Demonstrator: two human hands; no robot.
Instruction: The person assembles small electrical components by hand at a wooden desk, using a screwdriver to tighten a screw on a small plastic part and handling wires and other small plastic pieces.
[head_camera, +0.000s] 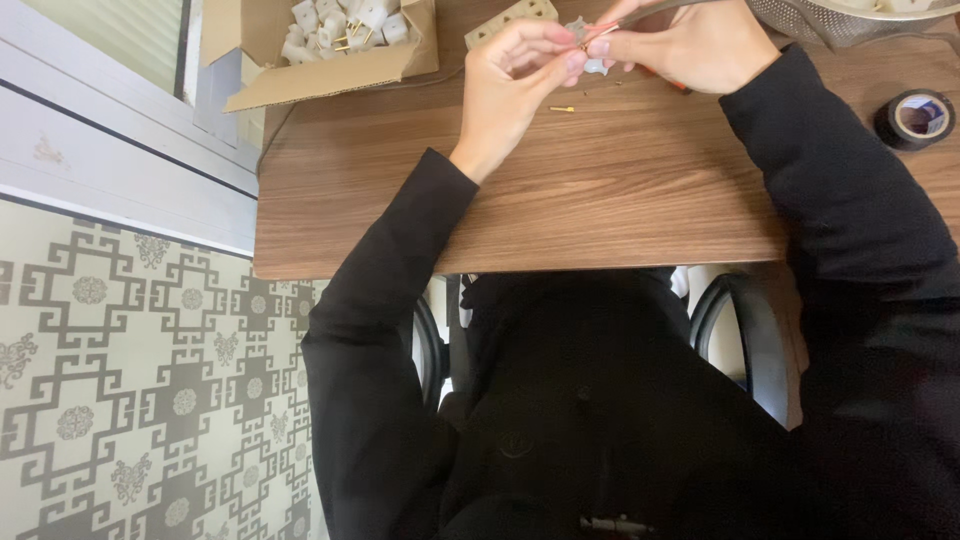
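1. left hand and right hand meet at the far edge of a wood-grain table, both pinching a small pale plastic part, with a thin metal tool in the right too.
2. a loose brass screw lies just beside the left hand.
3. cardboard box of white parts far left, black tape roll right.
4. patterned grey floor below.

Soft, even daylight falls on the wooden table, brightest at the pale wall on the left. The black clothing swallows detail. Focus is fairly sharp; shadows are faint.
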